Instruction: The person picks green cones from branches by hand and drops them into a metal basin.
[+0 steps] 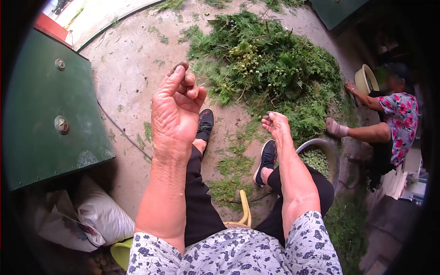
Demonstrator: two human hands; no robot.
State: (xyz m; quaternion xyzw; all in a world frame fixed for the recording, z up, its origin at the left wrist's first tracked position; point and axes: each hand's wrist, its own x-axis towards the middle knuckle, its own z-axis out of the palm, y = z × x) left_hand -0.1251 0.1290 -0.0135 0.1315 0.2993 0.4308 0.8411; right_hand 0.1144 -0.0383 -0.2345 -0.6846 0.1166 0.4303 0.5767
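My left hand [178, 98] is raised, palm up, with its fingers curled and the thumb near the fingertips; a thin stem seems to stick out beside them, but what they hold is too small to name. Lower and to the right, my right hand [276, 123] has its fingers bent together near the edge of a big heap of green leafy sprigs [275, 64]; whatever is between them is hidden. A metal basin [338, 165] of small pale green berries [315, 159] stands beside my right leg.
At the right, a seated person [398, 114] in a flowered top reaches toward a cream basin [362, 80]. A green metal cabinet [55, 101] is at the left, above white sacks [103, 211]. A dark cable [121, 130] crosses the floor. Something yellow [245, 208] stands between my legs.
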